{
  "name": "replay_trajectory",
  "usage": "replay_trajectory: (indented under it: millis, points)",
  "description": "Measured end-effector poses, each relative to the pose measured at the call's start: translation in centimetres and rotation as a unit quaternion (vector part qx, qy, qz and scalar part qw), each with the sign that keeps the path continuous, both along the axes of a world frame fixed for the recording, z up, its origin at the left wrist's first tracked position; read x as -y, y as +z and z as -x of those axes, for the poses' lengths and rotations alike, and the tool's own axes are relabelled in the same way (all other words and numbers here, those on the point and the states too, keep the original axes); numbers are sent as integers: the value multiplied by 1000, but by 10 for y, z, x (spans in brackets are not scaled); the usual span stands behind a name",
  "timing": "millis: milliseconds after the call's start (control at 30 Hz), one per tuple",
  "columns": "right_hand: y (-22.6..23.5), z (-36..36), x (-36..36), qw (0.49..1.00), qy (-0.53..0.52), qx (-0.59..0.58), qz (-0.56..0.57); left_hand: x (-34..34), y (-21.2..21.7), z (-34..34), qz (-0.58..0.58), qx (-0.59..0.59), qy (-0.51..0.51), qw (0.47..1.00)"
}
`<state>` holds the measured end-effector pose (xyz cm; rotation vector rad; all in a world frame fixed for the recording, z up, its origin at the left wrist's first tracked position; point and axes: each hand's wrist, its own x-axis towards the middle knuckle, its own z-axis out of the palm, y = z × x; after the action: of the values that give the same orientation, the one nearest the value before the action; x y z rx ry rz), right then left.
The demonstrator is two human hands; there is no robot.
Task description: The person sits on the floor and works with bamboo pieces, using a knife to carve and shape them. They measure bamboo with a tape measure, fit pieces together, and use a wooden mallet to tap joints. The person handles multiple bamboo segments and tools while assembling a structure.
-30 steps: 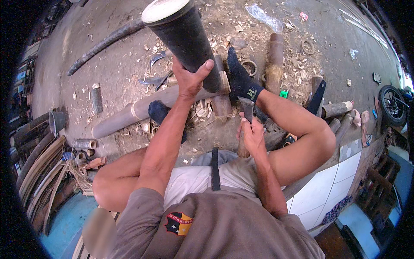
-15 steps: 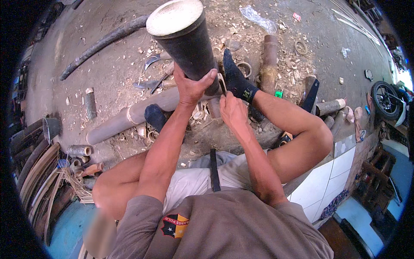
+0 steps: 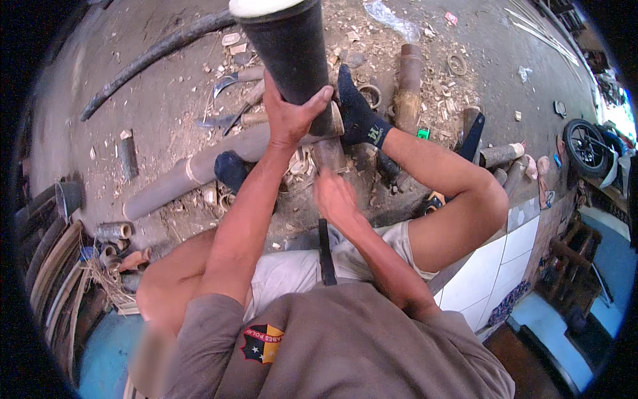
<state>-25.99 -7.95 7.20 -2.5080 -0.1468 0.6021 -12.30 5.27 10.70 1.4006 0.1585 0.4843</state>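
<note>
A tall black drum [image 3: 289,53] with a pale, round skin-like top stands tilted in front of me, its narrow part toward my feet. My left hand [image 3: 292,114] is wrapped round its lower, narrower body, thumb across the front. Near the drum's lower end a pale band [image 3: 338,120] shows at its right side. Below it lies a brown, bamboo-like tube [image 3: 329,154]. My right hand [image 3: 335,198] is closed, apart from the drum and nearer my lap. A thin dark bit shows by its fingers, but blur hides what it holds.
A long grey pipe [image 3: 159,189] lies crosswise by my socked feet. Curved blades [image 3: 224,85] with handles lie beyond it. Wood chips [image 3: 435,100] and rings [image 3: 457,64] litter the ground. A brown tube [image 3: 410,80] lies right of my foot; bamboo strips [image 3: 56,266] are piled at left.
My right hand has pulled back from the drum's lower end, down toward my lap. The drum, still in my left hand, sits slightly higher in view as the whole view has shifted.
</note>
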Motion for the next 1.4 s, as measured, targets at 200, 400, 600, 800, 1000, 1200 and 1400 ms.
replay_trajectory:
  millis: [200,400,600,800,1000,1200,1400]
  points:
    - [-20,-38,-31,997,-22,72,23,-2,13,1,-75,-31,-15,997]
    - [-36,26,30,995,55,-73,29,-9,3,-9,-65,4,17,998]
    - [-32,43,27,989,133,-65,18,-86,-38,-46,59,-74,248,964]
    - [-98,62,28,980,188,0,60,-220,-122,-12,20,-321,430,844]
    - [-65,1,41,997,-13,-28,73,-214,-134,31,-388,-377,392,744]
    - [-83,-22,38,993,-86,22,72,-84,-76,59,-622,-192,-212,729]
    - [-106,-16,23,992,-98,31,68,-85,-82,52,-647,-223,-244,687]
